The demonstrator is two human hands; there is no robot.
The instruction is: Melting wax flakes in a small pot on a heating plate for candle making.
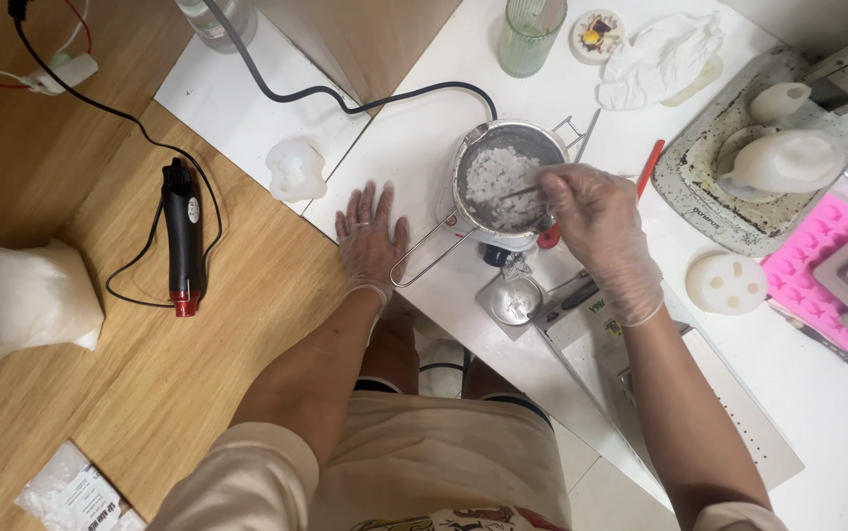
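Wax flakes (495, 177) fill one metal pot (509, 147) on a small heater at the white table's (424, 138) middle. One right hand (596, 221), gloved, pinches a thin stirrer (520, 191) dipped into the flakes; one left hand (370, 236), gloved too, lies flat and spread on the table edge beside the pot's wire handle (424, 258) (holding nothing). Around them: one black heat gun (183, 236) on the wooden floor, one ribbed glass (530, 34), one pink mould (837, 265), three white wax shapes (788, 157).
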